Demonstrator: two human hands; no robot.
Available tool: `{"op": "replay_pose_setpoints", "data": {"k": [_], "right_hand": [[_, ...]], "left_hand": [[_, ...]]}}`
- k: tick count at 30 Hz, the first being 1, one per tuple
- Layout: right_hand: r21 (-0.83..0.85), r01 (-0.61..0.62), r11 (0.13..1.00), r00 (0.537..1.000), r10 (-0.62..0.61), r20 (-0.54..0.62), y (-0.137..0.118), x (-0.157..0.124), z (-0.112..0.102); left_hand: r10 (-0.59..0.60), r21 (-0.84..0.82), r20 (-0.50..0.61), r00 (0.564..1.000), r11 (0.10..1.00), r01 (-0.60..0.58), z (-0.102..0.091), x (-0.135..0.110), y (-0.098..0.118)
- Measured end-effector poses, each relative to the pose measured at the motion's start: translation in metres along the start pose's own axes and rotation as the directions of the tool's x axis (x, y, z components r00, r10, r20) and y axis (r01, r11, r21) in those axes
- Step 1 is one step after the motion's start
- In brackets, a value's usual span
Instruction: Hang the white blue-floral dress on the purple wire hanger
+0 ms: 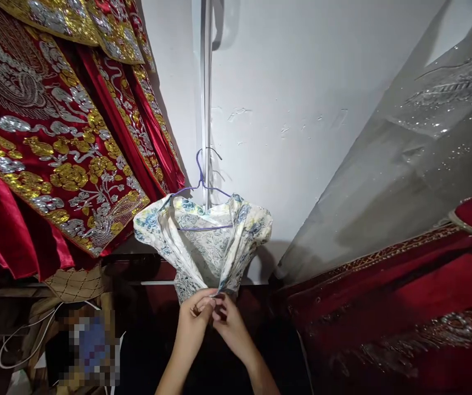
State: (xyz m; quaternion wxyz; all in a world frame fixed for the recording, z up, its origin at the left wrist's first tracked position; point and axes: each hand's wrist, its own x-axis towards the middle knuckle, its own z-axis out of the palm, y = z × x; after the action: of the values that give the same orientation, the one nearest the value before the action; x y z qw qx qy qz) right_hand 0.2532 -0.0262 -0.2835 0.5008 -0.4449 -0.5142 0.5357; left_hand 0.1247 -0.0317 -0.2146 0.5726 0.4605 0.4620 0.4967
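A white floral dress (pixel 162 230) with blue and yellow print hangs on a purple wire hanger (pixel 201 184) in front of the white wall. Its V-shaped neckline spreads over the hanger, and lace shows on the inside back. My left hand (pixel 196 311) pinches the front edge at the bottom of the V. Beside it, my right hand (pixel 226 315) has its fingers closed on the other front edge. The fingertips of both hands meet there; whatever small fastening lies between them is too small to make out.
Red garments (pixel 71 137) with gold and silver embroidery hang at the left. A sheer sparkly fabric (pixel 445 120) covers the right side, above a dark red beaded garment (pixel 404 307). A white cable (pixel 22 329) loops at lower left, near a blurred patch.
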Motion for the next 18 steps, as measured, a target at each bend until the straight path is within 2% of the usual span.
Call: {"op": "replay_pose_setpoints", "data": {"k": [3,6,8,11,15,18], "right_hand": [[-0.107,0.081,0.991,0.995,-0.086,-0.047,-0.013,0.018,0.016],[-0.177,0.025,0.984,0.999,-0.031,-0.032,-0.014,0.028,0.019],[-0.159,0.051,0.986,0.998,-0.056,-0.028,-0.010,0.026,0.018],[-0.118,0.114,0.986,0.991,-0.122,-0.059,-0.003,0.020,0.014],[-0.126,0.071,0.989,0.988,-0.087,-0.129,-0.005,0.018,0.000],[-0.115,0.048,0.992,0.977,-0.071,-0.203,-0.002,0.012,-0.007]], "left_hand": [[-0.013,-0.123,-0.115,0.993,0.992,-0.002,0.018,-0.006,0.003],[0.008,-0.192,-0.180,0.984,0.980,-0.043,0.030,-0.005,0.013],[0.037,-0.219,-0.188,0.982,0.972,-0.078,0.033,0.003,0.028],[0.119,-0.249,-0.173,0.978,0.955,-0.161,0.034,0.026,0.068],[0.282,-0.304,-0.077,0.956,0.907,-0.292,0.039,0.057,0.137],[0.332,-0.325,0.022,0.943,0.894,-0.308,0.043,0.071,0.174]]}}
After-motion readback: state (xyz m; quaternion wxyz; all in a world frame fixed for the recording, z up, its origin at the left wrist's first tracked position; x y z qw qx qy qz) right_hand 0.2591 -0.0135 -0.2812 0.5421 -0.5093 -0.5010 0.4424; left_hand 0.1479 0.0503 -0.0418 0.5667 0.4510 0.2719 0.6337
